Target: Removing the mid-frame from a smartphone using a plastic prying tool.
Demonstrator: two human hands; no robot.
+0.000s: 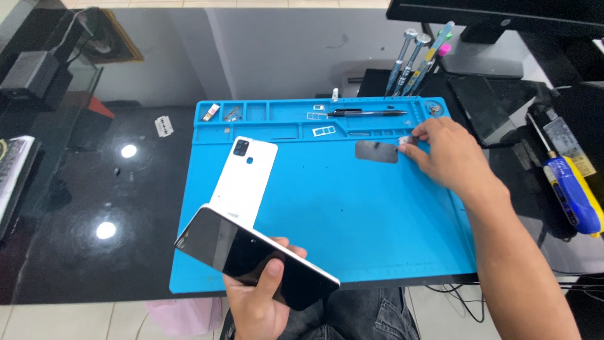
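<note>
Glossy black desk point(94, 208) under us, blue repair mat point(352, 214) laid on it near the front edge. Our left hand point(261, 296) grips a smartphone point(255, 257) from below, screen up and dark, thumb across the glass, fingers wrapped round the far edge; phone sits tilted over the mat's near-left corner. White back cover point(245, 179) lies flat on the mat just beyond the phone, camera end away from us. Our right hand point(443, 154) is out at the mat's upper right, thumb and forefinger pinched on a small pale piece point(404, 141), can't tell what it is. Thin dark flexible sheet point(376, 152) lies just left of that pinch. Black pen-like tool point(368, 113) rests in the mat's top tray. Screwdrivers point(412, 60) stand upright behind the mat. Blue-and-yellow bottle point(574, 192) lies far right on the desk. Razor blade point(163, 126) left of the mat.
</note>
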